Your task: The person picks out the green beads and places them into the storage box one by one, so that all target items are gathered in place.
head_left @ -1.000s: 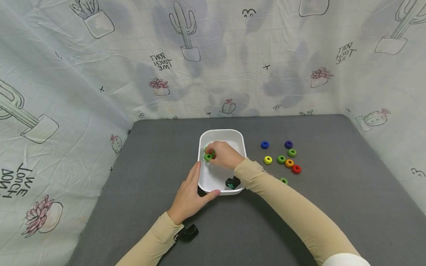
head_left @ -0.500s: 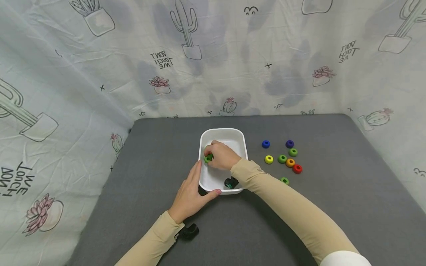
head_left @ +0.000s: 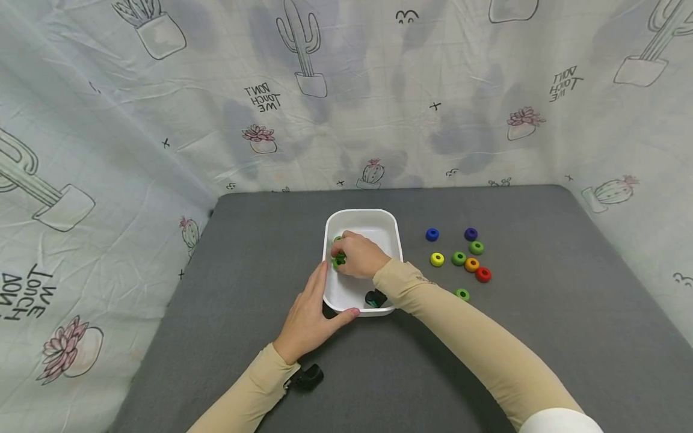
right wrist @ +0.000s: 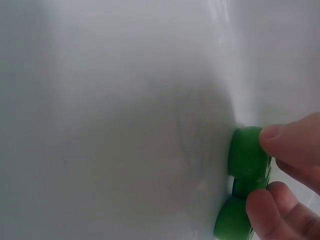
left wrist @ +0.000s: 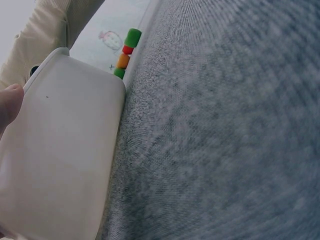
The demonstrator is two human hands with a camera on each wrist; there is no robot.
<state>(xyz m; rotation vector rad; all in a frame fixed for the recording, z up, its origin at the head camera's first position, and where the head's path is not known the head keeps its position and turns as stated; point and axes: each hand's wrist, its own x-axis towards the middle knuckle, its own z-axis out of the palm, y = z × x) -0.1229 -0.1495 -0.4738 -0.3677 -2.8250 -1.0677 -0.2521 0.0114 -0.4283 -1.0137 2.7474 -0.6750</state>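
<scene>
A white tray [head_left: 373, 219] stands on the grey table. Inside it, at the left wall, my right hand [head_left: 361, 254] has its fingers curled at several green beads [head_left: 338, 262], partly hidden by the hand. In the right wrist view, green beads [right wrist: 248, 152] lie in a row; one fingertip presses the end bead and others touch the beads beside it. My left hand [head_left: 307, 322] steadies the tray from outside, its straight fingers along the left side and its thumb at the near rim. The tray's outer wall [left wrist: 65, 145] fills much of the left wrist view.
Right of the tray lie loose beads: blue [head_left: 432, 234], dark blue [head_left: 471, 234], yellow [head_left: 437, 260], orange [head_left: 471, 264], red [head_left: 483, 275] and several green ones [head_left: 476, 248]. A patterned curtain [head_left: 346, 120] hangs behind the table.
My right hand has shifted slightly nearer me and to the left within the tray, still at the green beads. My left hand keeps its place on the tray.
</scene>
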